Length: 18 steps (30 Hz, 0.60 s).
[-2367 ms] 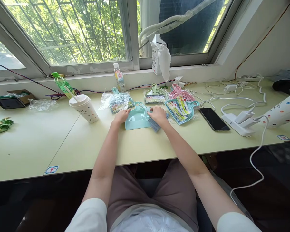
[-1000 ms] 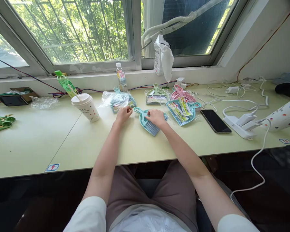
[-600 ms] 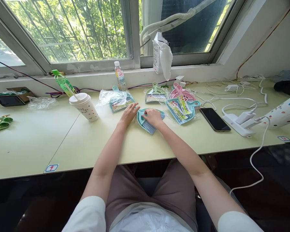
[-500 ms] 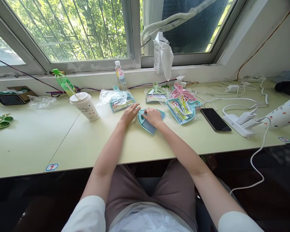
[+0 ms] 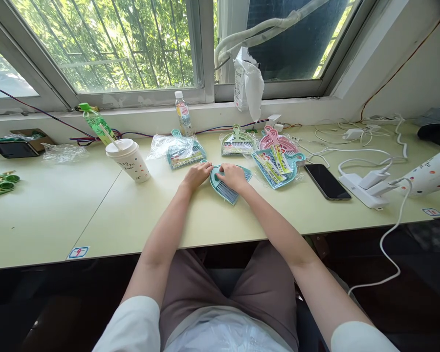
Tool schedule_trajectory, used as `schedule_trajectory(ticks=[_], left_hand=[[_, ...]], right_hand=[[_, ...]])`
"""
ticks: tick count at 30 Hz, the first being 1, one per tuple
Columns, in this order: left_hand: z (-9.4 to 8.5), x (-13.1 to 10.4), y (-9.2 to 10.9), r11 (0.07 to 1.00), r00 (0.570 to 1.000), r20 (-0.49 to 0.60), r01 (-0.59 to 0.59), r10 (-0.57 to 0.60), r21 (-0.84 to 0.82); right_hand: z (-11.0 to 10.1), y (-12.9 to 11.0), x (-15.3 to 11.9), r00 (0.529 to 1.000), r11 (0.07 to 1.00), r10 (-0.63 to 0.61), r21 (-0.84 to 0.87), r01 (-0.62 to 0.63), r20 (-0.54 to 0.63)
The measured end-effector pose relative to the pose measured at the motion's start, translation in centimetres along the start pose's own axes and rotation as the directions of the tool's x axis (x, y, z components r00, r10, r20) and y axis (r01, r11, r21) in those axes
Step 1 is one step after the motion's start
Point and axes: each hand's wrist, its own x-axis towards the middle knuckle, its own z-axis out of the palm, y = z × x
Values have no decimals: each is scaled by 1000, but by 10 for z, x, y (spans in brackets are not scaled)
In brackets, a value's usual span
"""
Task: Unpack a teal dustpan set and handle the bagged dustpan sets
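Seen from a head-worn camera, a person sat at a pale yellow-green desk (image 5: pixel 146 220) below a window (image 5: pixel 132 46), with both bare arms reaching forward. The right hand (image 5: pixel 234 178) was bent over a turquoise hand brush (image 5: pixel 225 192) with grey-blue bristles, grasping it from above, thumb toward the left hand (image 5: pixel 198 176). That left hand was bunched at the handle end of the brush; whether it pinched the plastic or only touched it could not be told.

The low, two-handed hold seemed meant to keep the brush steady against the desk, one hand on its body and the other at its handle. The brush lay directly under the right palm and just to the right of the left fingertips, its bristles fanning out toward the person (whether anything was nested beneath it was hidden).

Other brush-and-dustpan sets lay in a loose arc behind the hands, perhaps pushed back to leave working room: a wrapped blue set (image 5: pixel 186 155) past the left hand, a green set (image 5: pixel 237 146) beyond, a pink set (image 5: pixel 278 143) farther right, and a blue set with yellow labels (image 5: pixel 273 168) overlapping the pink one. A black phone (image 5: pixel 328 182) lay flat to the right, and a white lidded cup (image 5: pixel 130 161) with a straw stood to the left, both well apart from the hands
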Motion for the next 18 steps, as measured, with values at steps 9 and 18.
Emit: schedule_trajectory(ticks=[9, 18], left_hand=[[-2, 1, 3, 1000, 999, 41, 26, -26, 9], [-2, 2, 3, 999, 997, 65, 41, -40, -12]], right_hand=[[-3, 1, 0, 1000, 1000, -1, 20, 1, 10], [-5, 1, 0, 1000, 1000, -8, 18, 7, 27]])
